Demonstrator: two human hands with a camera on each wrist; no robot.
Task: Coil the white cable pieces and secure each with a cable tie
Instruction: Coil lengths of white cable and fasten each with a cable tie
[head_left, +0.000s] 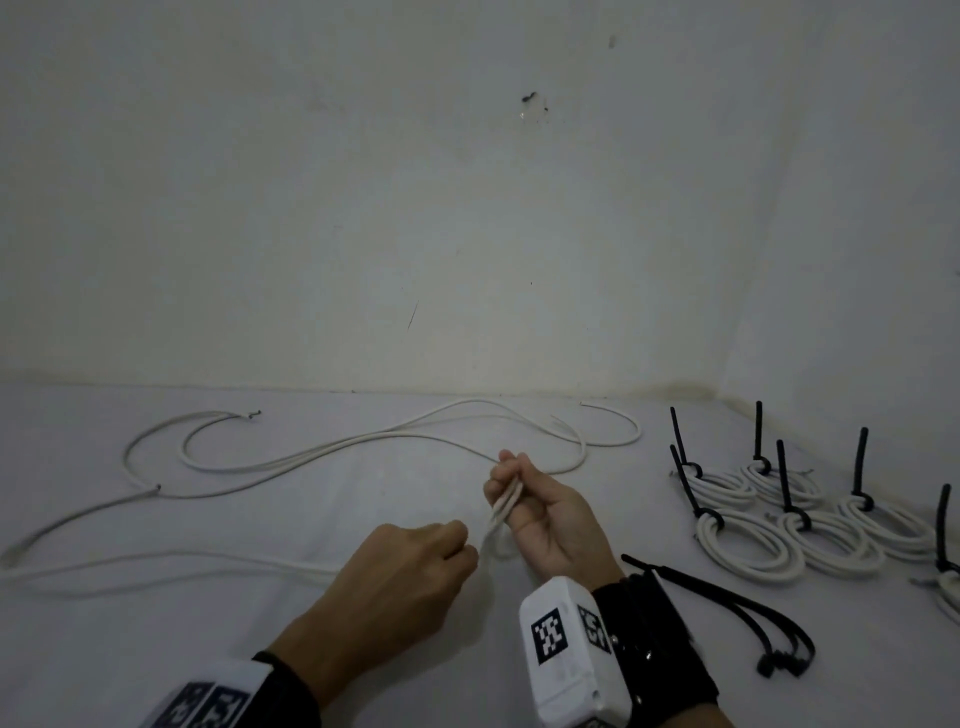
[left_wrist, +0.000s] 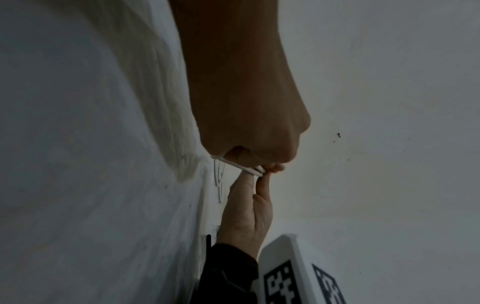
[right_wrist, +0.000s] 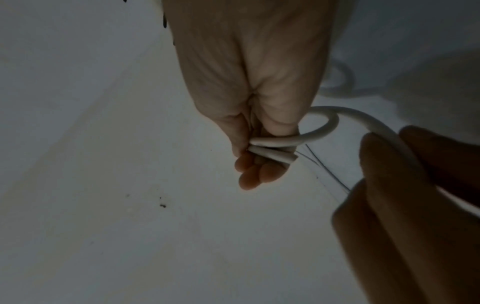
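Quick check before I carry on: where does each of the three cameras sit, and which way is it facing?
Head: on the head, looking forward and down at the table and wall; shows left hand and right hand on the white cable, tied coils to the right.
Left wrist: looks along the left hand toward the right hand.
Right wrist: looks along the right hand; left hand at its lower right.
Shared: all three show both hands on the cable.

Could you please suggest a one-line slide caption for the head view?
Right hand holds a small white cable coil while left hand feeds cable beside finished tied coils.
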